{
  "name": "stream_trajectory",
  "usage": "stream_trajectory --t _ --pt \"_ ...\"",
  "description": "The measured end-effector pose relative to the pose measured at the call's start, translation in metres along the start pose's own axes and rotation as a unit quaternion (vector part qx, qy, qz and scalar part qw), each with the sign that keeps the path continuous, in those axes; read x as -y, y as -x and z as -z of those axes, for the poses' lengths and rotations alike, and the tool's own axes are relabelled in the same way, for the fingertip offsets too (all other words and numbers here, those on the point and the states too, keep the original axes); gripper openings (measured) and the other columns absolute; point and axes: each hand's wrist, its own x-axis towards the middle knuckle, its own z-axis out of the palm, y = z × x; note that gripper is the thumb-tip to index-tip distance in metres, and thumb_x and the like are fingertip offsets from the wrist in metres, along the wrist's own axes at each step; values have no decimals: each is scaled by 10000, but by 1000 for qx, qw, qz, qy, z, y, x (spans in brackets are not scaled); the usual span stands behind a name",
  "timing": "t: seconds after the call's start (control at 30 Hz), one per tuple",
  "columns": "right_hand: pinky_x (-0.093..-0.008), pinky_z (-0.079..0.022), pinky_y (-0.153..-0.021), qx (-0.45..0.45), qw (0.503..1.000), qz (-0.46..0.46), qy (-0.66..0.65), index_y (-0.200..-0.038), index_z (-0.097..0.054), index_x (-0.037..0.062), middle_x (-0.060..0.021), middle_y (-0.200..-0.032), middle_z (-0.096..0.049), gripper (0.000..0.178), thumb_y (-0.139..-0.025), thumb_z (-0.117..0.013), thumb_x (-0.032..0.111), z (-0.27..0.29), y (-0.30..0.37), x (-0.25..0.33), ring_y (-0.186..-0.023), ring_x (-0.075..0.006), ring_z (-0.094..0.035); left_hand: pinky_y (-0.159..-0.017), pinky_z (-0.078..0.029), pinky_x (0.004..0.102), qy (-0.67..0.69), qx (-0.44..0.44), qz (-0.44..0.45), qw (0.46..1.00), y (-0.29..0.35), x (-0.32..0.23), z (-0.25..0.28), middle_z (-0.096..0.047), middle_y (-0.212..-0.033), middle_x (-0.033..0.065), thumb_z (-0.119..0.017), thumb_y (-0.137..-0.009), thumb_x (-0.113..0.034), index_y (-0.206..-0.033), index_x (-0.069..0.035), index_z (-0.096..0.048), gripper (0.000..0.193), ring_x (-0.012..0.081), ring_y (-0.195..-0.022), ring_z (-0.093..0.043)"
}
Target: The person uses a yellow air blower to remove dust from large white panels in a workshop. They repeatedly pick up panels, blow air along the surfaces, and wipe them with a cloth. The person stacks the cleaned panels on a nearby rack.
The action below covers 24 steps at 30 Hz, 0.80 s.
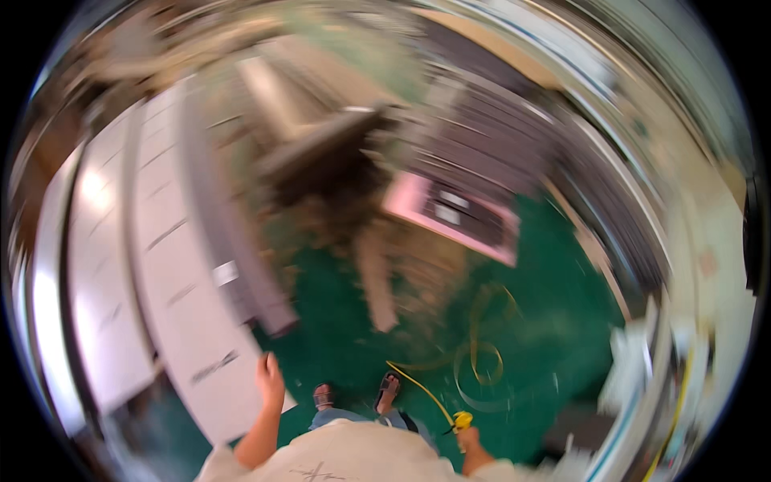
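My right hand [468, 439], at the lower right of the middle, is closed around a small yellow-and-black hand tool [462, 421]. A thin yellow strip or line [426, 391] runs from beside the tool up and left toward my feet; whether it is joined to the tool is unclear. My left hand [271, 377] is raised at the near end of a long pale panel stack [193, 321]. Its fingers are smeared by motion, and nothing held in it can be made out.
Long grey-brown pieces [269, 309] lie beside the pale stack. Ahead, a pink-edged board [409, 201] with dark pieces on it sits before a dark stack [490, 136]. Yellow strip loops [486, 369] lie on the green floor [554, 321]. White bags or sheets [630, 365] stand at right.
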Motion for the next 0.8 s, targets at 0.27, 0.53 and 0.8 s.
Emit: stream_trajectory --t 0.27,0.53,0.8 --pt "-420 -603 -537 79 904 -129 -401 -933 -677 -81 -183 -778 -688 179 -844 -729 65 39 0 -274 -626 -275 -708 -669 -573 355 -299 558 34 773 172 36 -198 -745 -935 166 -617 -984 -239 -1197 -28 -683 307 273 -752 -718" --pt "-373 -595 -574 -9 882 -219 -418 -844 -686 -49 -124 -777 -708 227 -859 -716 175 24 -58 -278 -630 -231 -698 -394 -386 367 -375 508 86 771 232 -6 -515 -568 -694 122 -542 -1002 -231 -792 -16 -591 304 213 -463 -486" --pt "-404 -549 -481 -158 628 -419 -636 -909 -646 -13 -119 -715 -668 134 -861 -668 110 136 -102 -447 -559 -243 -665 -649 -594 407 -336 680 -199 620 521 -101 -854 -714 -1024 210 -732 -880 -193 -1244 47 -632 448 283 -806 -725"
